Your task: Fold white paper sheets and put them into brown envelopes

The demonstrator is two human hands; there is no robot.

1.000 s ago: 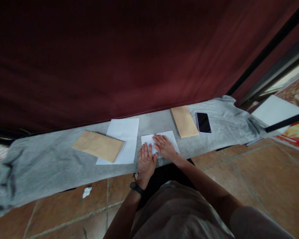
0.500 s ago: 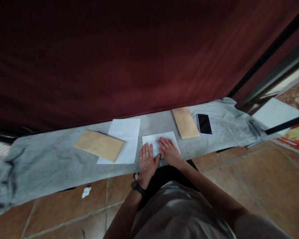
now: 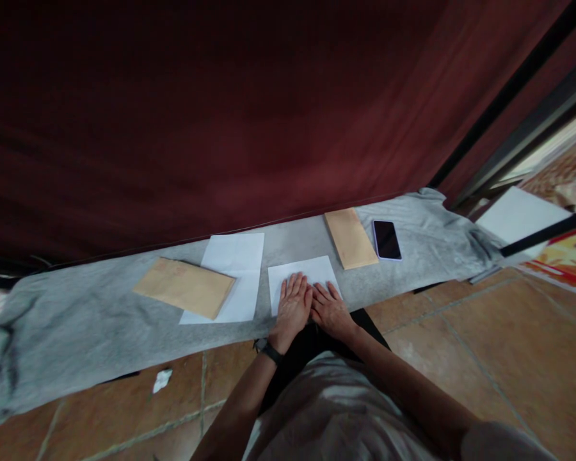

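A sheet of white paper (image 3: 288,267), which looks folded, lies on the grey cloth in front of me. My left hand (image 3: 294,307) rests flat on its middle, fingers stretched out, a watch on the wrist. Beside it, my right hand (image 3: 330,312) lies flat on the paper's right part, thumb side touching the left hand. Both palms hide the near edge of the sheet. Left of it is a larger white sheet (image 3: 244,282) with a crease, partly under brown envelopes (image 3: 185,288). Another brown envelope (image 3: 350,238) lies to the right, close to a phone (image 3: 386,240).
The narrow bench (image 3: 100,320) is covered with grey cloth, rumpled at both ends. A dark red curtain (image 3: 230,128) hangs along its far side. Below are floor tiles (image 3: 436,339) with a crumpled white scrap (image 3: 162,380). Dark metal bars (image 3: 504,96) stand at the right.
My left hand has slid right and away from me toward the paper's middle. The right hand has shifted slightly toward me, and the two hands now touch. The view has shifted a little.
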